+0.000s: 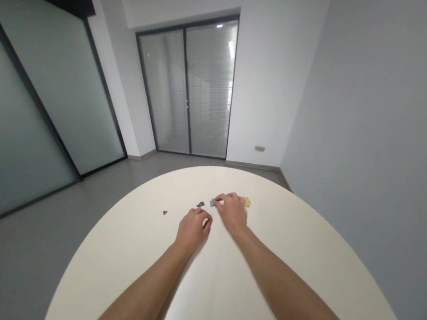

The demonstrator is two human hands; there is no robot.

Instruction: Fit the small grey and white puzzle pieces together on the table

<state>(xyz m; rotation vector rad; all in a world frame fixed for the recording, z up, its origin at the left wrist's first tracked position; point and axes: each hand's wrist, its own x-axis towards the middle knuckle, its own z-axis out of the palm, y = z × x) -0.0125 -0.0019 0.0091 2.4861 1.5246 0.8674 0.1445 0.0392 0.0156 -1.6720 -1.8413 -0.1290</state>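
Note:
My right hand (233, 212) rests low over the round white table (286, 254), its thumb and forefinger closed at the edge of a small blue-grey piece (212, 203). To the left, my left hand (193, 229) is curled, with thumb and forefinger bent toward each other in a loop. Whatever it may hold is too small to make out. Just beyond its knuckles lie small dark grey pieces (201, 204). A group of small yellow pieces (247, 202) sits against the right side of my right hand, which partly hides them. Their exact kind cannot be told.
Another small dark piece (165, 212) lies apart on the left of the table. Past the table's far edge are the grey floor (123, 183) and a glass door (194, 90) with blinds. A plain wall (377, 110) stands close on the right.

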